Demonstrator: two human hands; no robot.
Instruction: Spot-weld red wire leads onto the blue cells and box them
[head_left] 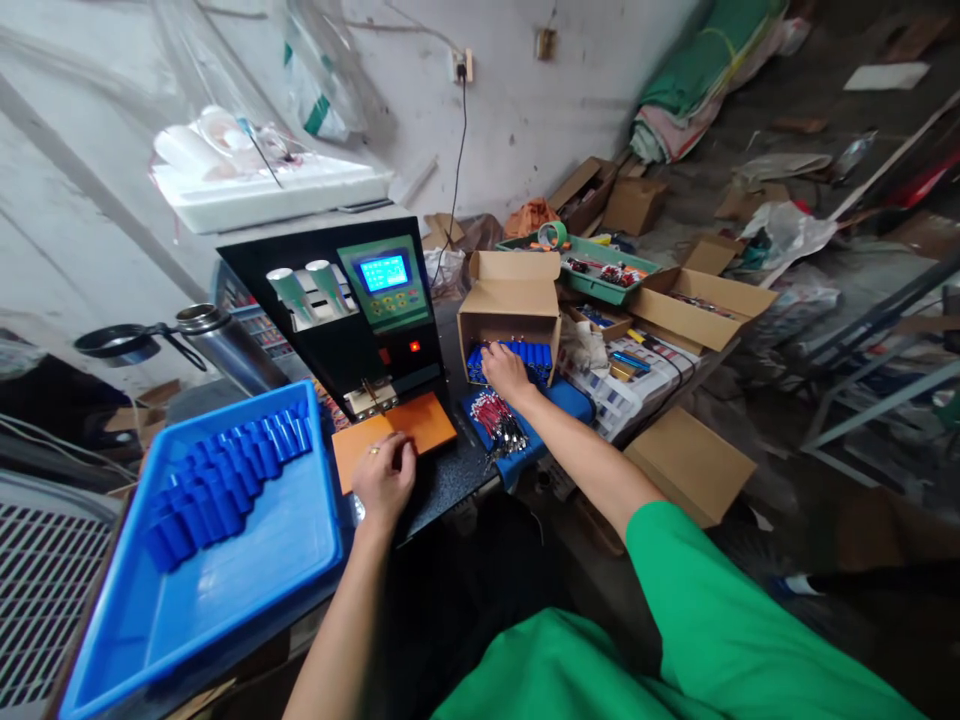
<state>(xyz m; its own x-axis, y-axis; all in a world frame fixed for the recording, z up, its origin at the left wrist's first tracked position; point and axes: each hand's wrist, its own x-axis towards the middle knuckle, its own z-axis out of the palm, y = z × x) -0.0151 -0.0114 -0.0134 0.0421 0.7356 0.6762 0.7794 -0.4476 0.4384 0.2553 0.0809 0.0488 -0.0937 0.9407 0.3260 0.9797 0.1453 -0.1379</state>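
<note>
My right hand (504,370) reaches into an open cardboard box (517,270) filled with blue cylindrical battery cells (534,355). Its fingers are bent and closed at a cell on the left side of the box; the fingertips are partly hidden. On an orange board (420,428) rests my left hand (384,478), fingers curled in and nothing visible in them. Just beyond that board stands a black spot welding machine (337,350) with a lit blue screen (384,271). A bundle of red, white and black wire leads (495,422) lies on a blue cloth below the box.
At left, a blue tray (247,590) holds rows of blue cells (217,480). A steel flask (225,345) stands behind it. White foam (277,190) lies on the machine. Right of the box are a green tray (619,292), another carton (694,310) and a cardboard flap (690,465).
</note>
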